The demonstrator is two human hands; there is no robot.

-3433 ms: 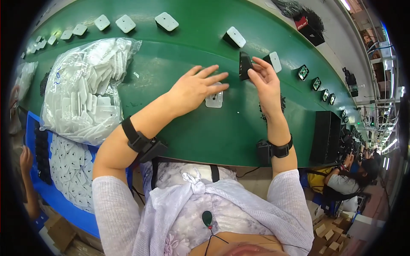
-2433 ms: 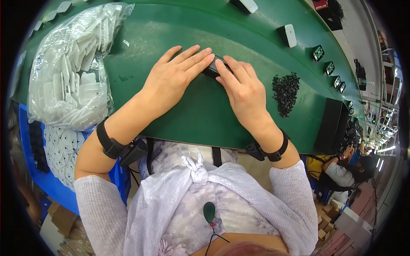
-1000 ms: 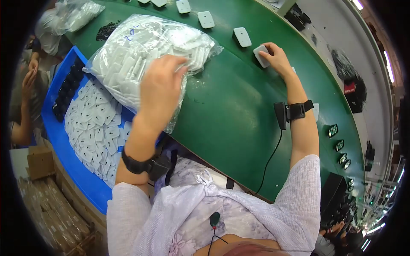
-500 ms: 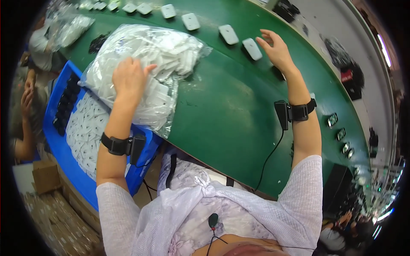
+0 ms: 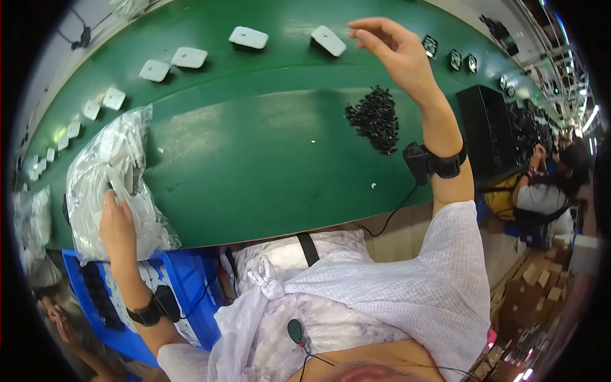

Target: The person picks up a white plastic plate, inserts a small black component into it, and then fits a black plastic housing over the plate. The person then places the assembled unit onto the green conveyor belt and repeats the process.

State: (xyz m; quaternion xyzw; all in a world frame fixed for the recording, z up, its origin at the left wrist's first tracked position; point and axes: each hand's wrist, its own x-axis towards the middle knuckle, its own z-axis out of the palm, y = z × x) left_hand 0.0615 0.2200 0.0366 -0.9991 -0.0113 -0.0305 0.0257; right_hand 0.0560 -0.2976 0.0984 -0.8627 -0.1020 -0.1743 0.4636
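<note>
My left hand [image 5: 118, 229] is at the near side of a clear plastic bag [image 5: 95, 169] full of thin white plastic pieces. Its fingers are drawn together against the pieces, and what they grip is hidden. Out over the green table, my right hand [image 5: 400, 54] is raised with its thumb and fingers apart and nothing between them. Just left of those fingertips rests a white rounded box-shaped unit [image 5: 328, 41]. Another white unit [image 5: 249, 37] lies farther left, in a curved row of several that runs down to the far left.
A heap of small black parts [image 5: 374, 120] lies on the green table [image 5: 254, 165]. Below the bag stands a blue crate [image 5: 191, 274] holding white pieces and black parts. Small circuit-like units [image 5: 456, 60] and a black box [image 5: 485, 130] are at the right. People sit farther off.
The view has swung to the right, bringing the black heap into sight. My left hand has gone from the top of the bag to its near side. My right hand stays raised beside a white unit.
</note>
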